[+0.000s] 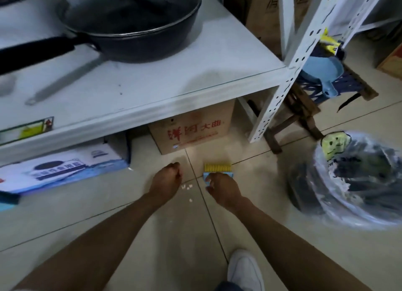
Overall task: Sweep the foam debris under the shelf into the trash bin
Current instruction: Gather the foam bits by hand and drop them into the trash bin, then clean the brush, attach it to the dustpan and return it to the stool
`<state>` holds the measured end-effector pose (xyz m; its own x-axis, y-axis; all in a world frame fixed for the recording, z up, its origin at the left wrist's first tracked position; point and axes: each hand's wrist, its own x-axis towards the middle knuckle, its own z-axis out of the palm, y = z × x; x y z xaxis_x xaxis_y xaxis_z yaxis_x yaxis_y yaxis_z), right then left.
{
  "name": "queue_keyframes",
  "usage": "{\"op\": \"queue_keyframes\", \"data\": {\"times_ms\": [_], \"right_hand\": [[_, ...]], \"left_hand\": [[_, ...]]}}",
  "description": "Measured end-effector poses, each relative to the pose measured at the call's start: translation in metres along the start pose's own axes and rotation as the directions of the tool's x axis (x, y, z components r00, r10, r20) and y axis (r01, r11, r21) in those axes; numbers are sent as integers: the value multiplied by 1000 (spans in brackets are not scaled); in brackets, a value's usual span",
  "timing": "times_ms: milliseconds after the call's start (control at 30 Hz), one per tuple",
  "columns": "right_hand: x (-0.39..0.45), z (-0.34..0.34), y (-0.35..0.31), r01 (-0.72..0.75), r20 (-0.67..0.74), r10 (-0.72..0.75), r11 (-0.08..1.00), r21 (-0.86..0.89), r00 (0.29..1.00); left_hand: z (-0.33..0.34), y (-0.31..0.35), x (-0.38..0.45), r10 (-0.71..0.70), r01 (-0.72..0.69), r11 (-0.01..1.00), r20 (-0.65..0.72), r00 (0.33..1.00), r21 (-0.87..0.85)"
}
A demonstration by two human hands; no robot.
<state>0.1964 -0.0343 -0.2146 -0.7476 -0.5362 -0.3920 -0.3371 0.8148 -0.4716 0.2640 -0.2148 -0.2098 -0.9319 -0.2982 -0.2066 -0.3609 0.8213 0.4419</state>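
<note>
My right hand (224,187) grips a small blue hand brush (217,171) with yellow bristles, held low on the tiled floor in front of the white shelf (139,107). My left hand (166,178) is curled shut just left of it, near the floor; what it holds, if anything, is hidden. A few small white foam bits (187,187) lie between the two hands, with one more a little nearer me. The trash bin (356,177), lined with a clear bag, stands to the right.
Under the shelf are a brown cardboard box (191,129) with red lettering and a flat blue-white box (63,168). A black pan (130,23) sits on the shelf. A perforated white post (280,94), a wooden stool (304,110) and my white shoe (245,269) are close by.
</note>
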Motion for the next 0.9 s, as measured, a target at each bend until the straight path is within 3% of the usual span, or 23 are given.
{"op": "queue_keyframes", "data": {"times_ms": [167, 367, 467, 667, 900], "right_hand": [[20, 67, -5, 76, 127, -62, 991, -107, 990], [47, 109, 6, 93, 114, -74, 982, -166, 991], [54, 115, 9, 91, 1, -91, 990, -105, 996], [50, 129, 13, 115, -174, -82, 976, 186, 981], [54, 139, 6, 194, -262, -152, 970, 145, 953]], "left_hand": [[41, -40, -13, -109, 117, 992, 157, 982, -41], [81, -56, -6, -116, 118, 993, 219, 969, 4], [89, -60, 2, -106, 109, 994, 151, 983, -10], [99, -62, 2, 54, -54, 994, 3, 999, -94], [111, -76, -4, 28, -35, 994, -65, 997, -103]]}}
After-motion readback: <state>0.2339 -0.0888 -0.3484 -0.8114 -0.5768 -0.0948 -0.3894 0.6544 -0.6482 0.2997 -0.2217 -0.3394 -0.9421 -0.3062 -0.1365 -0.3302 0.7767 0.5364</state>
